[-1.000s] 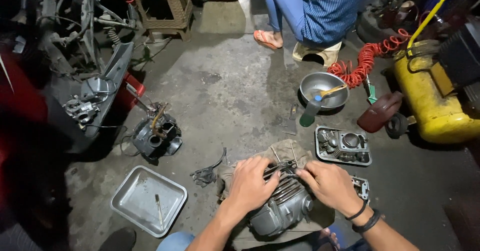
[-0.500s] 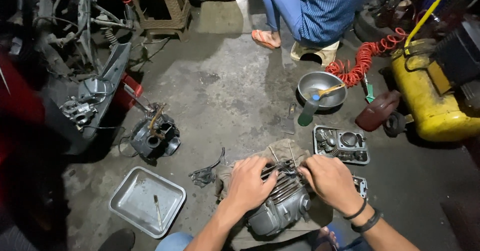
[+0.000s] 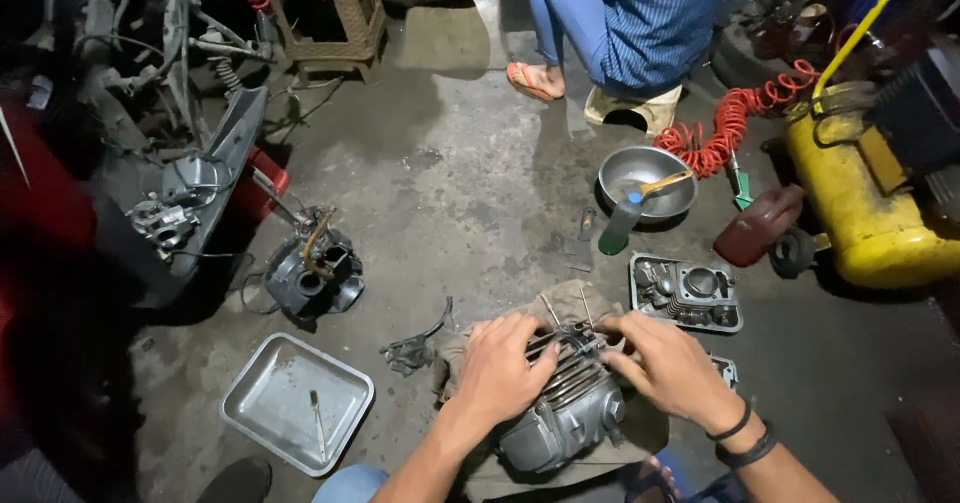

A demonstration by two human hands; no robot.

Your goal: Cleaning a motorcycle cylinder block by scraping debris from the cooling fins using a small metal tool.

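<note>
Both hands on a finned engine (image 3: 560, 413) sitting on a rag (image 3: 560, 308) on the concrete floor (image 3: 460, 193). Left hand (image 3: 500, 368) lies flat over the fins, fingers spread, pressing, not clenched. Right hand (image 3: 665, 363) has its fingers curled at the top edge by the studs (image 3: 585, 308); can't tell if it pinches anything. Just right: a tray of parts (image 3: 685, 293). Left: an empty-looking metal tray (image 3: 295, 403) with one thin tool. Further off: steel bowl (image 3: 648, 178), yellow compressor (image 3: 870, 198), a seated person in blue (image 3: 640, 23).

Risks, as a guess: engine rests on loose cloth, so a hard push could roll it. Thin studs could bend or jab the fingers. Small parts could drop and vanish on the dark, cluttered floor. Oily fins may let the left hand slip.
</note>
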